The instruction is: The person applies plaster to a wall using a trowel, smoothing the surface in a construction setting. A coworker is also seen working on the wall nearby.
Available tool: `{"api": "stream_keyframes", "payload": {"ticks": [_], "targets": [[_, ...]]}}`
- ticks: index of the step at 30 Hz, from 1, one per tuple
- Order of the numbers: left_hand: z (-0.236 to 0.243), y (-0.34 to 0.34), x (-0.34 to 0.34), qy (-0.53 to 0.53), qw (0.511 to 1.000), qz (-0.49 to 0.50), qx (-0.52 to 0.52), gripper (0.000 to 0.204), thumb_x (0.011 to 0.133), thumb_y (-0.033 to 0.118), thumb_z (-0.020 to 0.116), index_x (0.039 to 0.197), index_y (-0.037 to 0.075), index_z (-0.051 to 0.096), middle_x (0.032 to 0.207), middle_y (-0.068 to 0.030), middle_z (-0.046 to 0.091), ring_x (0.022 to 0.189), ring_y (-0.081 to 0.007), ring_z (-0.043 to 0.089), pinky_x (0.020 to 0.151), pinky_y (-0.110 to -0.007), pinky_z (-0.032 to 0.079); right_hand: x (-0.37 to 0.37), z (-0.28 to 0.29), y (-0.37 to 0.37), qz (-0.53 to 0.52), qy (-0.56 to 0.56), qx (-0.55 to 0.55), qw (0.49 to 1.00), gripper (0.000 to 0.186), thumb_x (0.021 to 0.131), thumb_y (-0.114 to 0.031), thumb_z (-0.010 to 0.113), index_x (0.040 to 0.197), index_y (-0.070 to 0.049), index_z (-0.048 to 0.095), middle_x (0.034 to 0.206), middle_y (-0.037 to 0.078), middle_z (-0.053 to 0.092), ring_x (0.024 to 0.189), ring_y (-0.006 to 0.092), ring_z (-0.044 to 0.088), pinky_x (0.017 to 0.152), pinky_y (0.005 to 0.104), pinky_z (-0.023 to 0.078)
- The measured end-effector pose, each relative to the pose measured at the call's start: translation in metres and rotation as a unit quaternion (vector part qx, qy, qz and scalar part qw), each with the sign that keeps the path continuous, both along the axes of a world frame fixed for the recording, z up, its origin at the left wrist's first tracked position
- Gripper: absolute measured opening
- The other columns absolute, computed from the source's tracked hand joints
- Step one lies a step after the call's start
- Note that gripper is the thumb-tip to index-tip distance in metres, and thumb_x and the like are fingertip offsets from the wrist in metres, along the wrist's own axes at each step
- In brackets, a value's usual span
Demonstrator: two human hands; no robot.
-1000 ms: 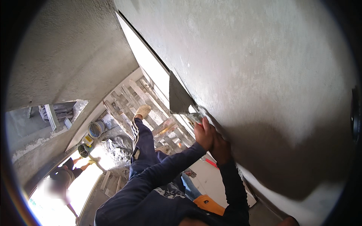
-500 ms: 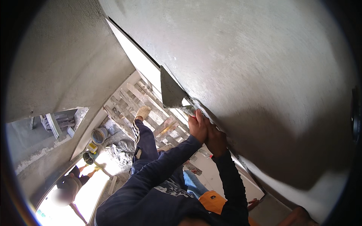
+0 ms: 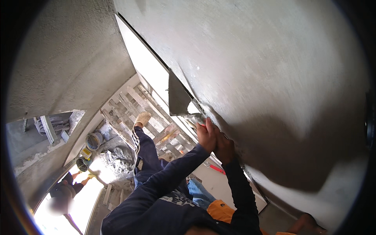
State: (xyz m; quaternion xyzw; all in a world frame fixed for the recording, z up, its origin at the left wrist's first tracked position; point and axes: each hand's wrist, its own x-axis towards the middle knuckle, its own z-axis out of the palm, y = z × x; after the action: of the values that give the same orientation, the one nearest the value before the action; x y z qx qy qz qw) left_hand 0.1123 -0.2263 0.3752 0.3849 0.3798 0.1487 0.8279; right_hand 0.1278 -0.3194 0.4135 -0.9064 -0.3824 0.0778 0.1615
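Wall face (image 3: pixel 266 78) looked smoothed, its edge (image 3: pixel 213 114) unfinished; your left hand (image 3: pixel 206 137) clenched the trowel (image 3: pixel 178 98) there, right hand (image 3: pixel 224 150) grip unclear.

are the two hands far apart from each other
No, the left hand and right hand are close together at the handle end of the trowel.

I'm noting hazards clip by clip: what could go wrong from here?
1. The trowel has its blade right along the edge of the plastered wall; a slip or tilt might gouge the surface.
2. The left hand and right hand are close together beside that wall, so either could scrape it.
3. A clog shows over wooden slats with gaps between them; footing there may be unsteady.
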Motion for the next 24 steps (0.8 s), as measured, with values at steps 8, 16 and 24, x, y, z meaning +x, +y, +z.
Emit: {"api": "stream_keyframes", "payload": {"ticks": [8, 16, 24], "targets": [[-0.038, -0.014, -0.002, 0.001, 0.999, -0.037, -0.005, 0.024, 0.1, 0.026, 0.05, 0.104, 0.002, 0.047, 0.08, -0.0011, 0.053, 0.069, -0.0081, 0.047, 0.059, -0.028, 0.043, -0.006, 0.01, 0.017, -0.022, 0.004, -0.019, 1.0, 0.054, 0.086, -0.017, 0.062, 0.137, -0.009, 0.045, 0.098, 0.021, 0.066, 0.085, 0.036, 0.067, 0.071, 0.0424, 0.054], [-0.084, 0.062, -0.101, -0.133, 0.912, -0.385, 0.049, 0.058, 0.098, 0.046, 0.047, 0.129, -0.003, 0.051, 0.125, -0.0229, 0.056, 0.122, -0.0331, 0.051, 0.104, -0.04, 0.037, 0.002, 0.012, 0.012, -0.078, -0.043, -0.041, 0.995, 0.03, 0.094, -0.034, 0.057, 0.097, -0.004, 0.06, 0.075, 0.022, 0.062, 0.068, 0.0427, 0.062, 0.057, 0.0472, 0.047], [-0.262, 0.125, -0.266, 0.477, 0.75, -0.448, 0.091, 0.109, 0.075, 0.063, 0.064, 0.153, 0.016, 0.005, 0.158, -0.0191, -0.004, 0.134, -0.0598, 0.019, 0.098, -0.074, 0.026, -0.008, 0.02, 0.031, -0.03, -0.119, -0.047, 0.991, 0.031, 0.095, -0.029, 0.056, 0.088, 0.001, 0.056, 0.069, 0.023, 0.057, 0.062, 0.0418, 0.057, 0.055, 0.0446, 0.045]]}}
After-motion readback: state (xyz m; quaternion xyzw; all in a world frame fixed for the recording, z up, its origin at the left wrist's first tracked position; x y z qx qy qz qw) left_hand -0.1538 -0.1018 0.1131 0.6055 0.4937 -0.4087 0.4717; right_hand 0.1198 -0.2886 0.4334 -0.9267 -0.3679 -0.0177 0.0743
